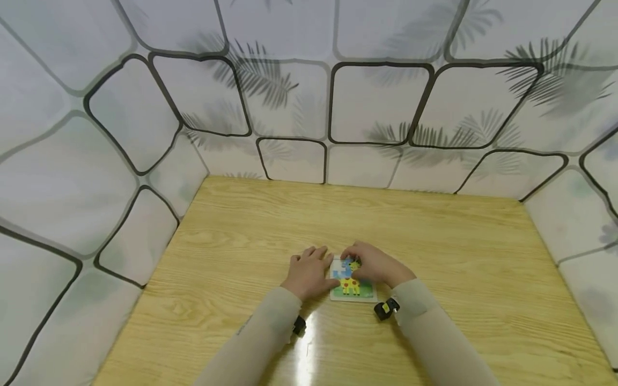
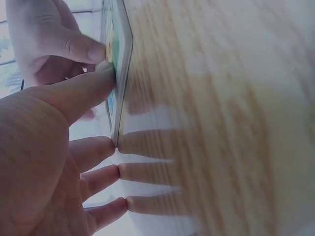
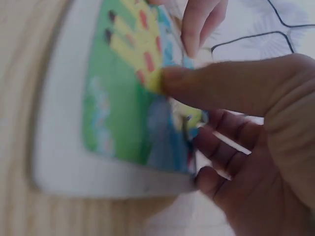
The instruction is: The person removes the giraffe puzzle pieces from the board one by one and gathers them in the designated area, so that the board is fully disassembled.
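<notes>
A small flat puzzle board (image 1: 353, 296) with a pale rim and a yellow, red-spotted giraffe on green lies on the table. White shows among the blue parts at its upper left. My left hand (image 1: 307, 274) is at its left side, thumb on the picture and other fingers spread on the table, as the left wrist view (image 2: 44, 147) also shows. From the upper right, my right hand (image 1: 379, 265) curls over the board. In the right wrist view that hand (image 3: 266, 132) pinches a puzzle piece (image 3: 192, 117) bearing the giraffe's head between thumb and fingers; its lower edges are hidden.
The wood-grain table (image 1: 232, 230) extends around the board on every side. Pale fabric walls (image 1: 381, 102) with dark outlines and leaf prints stand behind it and at the left and right. A black wrist device (image 1: 386, 309) is at the right sleeve, another (image 1: 299, 325) at the left.
</notes>
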The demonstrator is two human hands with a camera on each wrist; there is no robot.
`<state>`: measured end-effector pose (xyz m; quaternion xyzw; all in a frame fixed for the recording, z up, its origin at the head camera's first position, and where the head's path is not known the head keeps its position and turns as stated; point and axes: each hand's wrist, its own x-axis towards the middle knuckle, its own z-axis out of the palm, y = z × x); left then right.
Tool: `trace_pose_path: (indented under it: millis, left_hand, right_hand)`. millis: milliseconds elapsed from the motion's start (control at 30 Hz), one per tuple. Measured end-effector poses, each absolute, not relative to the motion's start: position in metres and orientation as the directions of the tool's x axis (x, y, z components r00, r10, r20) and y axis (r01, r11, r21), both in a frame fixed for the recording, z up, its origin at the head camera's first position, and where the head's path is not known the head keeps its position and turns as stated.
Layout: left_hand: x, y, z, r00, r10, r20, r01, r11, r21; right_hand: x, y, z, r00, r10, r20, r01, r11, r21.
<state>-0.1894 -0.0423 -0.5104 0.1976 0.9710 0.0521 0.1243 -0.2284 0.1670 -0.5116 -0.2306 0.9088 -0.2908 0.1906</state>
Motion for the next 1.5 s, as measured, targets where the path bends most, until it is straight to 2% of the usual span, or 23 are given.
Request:
trace_pose_path:
  millis: [233, 567, 867, 1500]
  left_hand:
    - [-0.188, -0.043, -0.51, -0.891, 0.395, -0.222, 0.367, 0.917, 0.157]
    - [-0.189, -0.035, -0.512, -0.888, 0.403, -0.221, 0.375, 0.913, 0.16]
    - [-0.187, -0.035, -0.509, -0.894, 0.384, -0.232, 0.35, 0.921, 0.172]
    - [-0.189, -0.042, -0.508, -0.892, 0.383, -0.239, 0.342, 0.919, 0.196]
  right_hand:
    - [-0.226, 0.177, -0.522, -0.872, -0.451, -0.188, -0.216, 0.7, -0.68]
    - [-0.223, 0.193, -0.524, -0.884, -0.447, -0.14, -0.257, 0.713, -0.653]
    - [-0.222, 0.194, -0.53, -0.906, -0.389, -0.168, -0.177, 0.708, -0.683]
    - [-0.22, 0.187, -0.535, -0.94, -0.312, -0.14, -0.1, 0.641, -0.761]
